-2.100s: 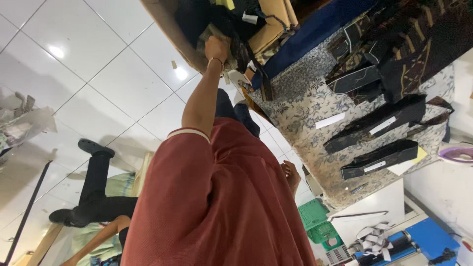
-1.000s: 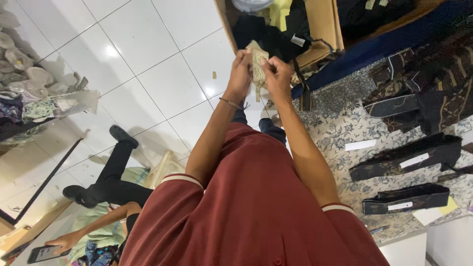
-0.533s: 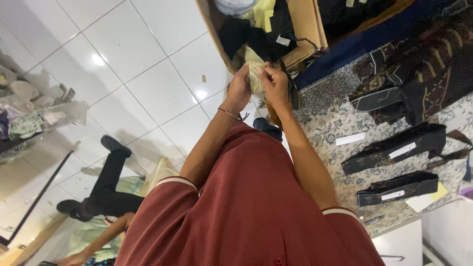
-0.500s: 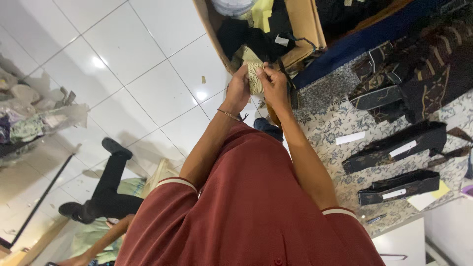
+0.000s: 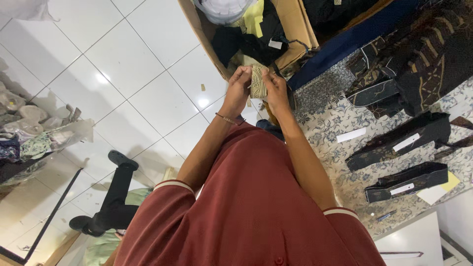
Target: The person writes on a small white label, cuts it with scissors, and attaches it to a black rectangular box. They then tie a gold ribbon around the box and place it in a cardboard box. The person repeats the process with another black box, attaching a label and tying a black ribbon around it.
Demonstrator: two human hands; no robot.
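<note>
The person holds a small folded piece of beige patterned cloth [image 5: 258, 83] between both hands, far from the body and just over the near edge of an open cardboard box [image 5: 295, 24]; the left hand [image 5: 238, 89] grips the cloth's left edge, its fingers curled and pressed together with the thumb pinching on top, while the right hand [image 5: 275, 91] clasps the right edge, fingers likewise closed around the cloth; the two hands sit just beside each other with the cloth between them; a thin bracelet [image 5: 227, 119] circles the left wrist; both forearms run from the sleeves of a dark red shirt [image 5: 251, 207] with pale trim at the cuffs; the box holds dark garments, a yellow piece [image 5: 254, 17] and a white bundle [image 5: 222, 7] at its far end; to the right lies a floral patterned covering [image 5: 340, 157] bearing several dark folded fabric pieces with white tags [image 5: 404, 143], a loose white slip [image 5: 351, 134] and a yellow paper [image 5: 448, 182]; a blue strip [image 5: 340, 47] borders the box on the right; the white tiled floor [image 5: 133, 74] spreads to the left, where another person in black trousers [image 5: 116, 202] sits near the lower left, and clear bags of goods [image 5: 34, 133] rest at the far left edge
</note>
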